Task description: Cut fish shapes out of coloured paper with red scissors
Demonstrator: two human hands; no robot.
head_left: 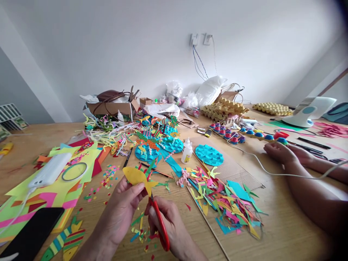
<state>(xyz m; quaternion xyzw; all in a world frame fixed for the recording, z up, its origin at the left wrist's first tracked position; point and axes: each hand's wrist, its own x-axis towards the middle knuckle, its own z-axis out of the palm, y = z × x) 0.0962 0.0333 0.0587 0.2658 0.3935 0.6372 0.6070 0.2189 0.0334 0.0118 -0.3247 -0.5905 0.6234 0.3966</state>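
A yellow paper fish (134, 175) is pinched between the thumb and fingers of my left hand (123, 203), its tail pointing right. Red-handled scissors (161, 224) are gripped in my right hand (167, 217), with the blades up against the fish's tail. Small paper snippets (140, 226) lie on the table below the hands. At the lower left rest two striped paper fish (73, 239). A glue bottle (187, 152) stands beyond the hands, beside a blue scalloped oval (209, 154).
Paper scraps (228, 206) and a thin stick (208, 223) lie to the right. Coloured sheets (89, 159), a white power bank (50, 170) and a black phone (32, 232) are on the left. Another person's arms (307, 185) reach in from the right near painted egg-carton strips (258, 135).
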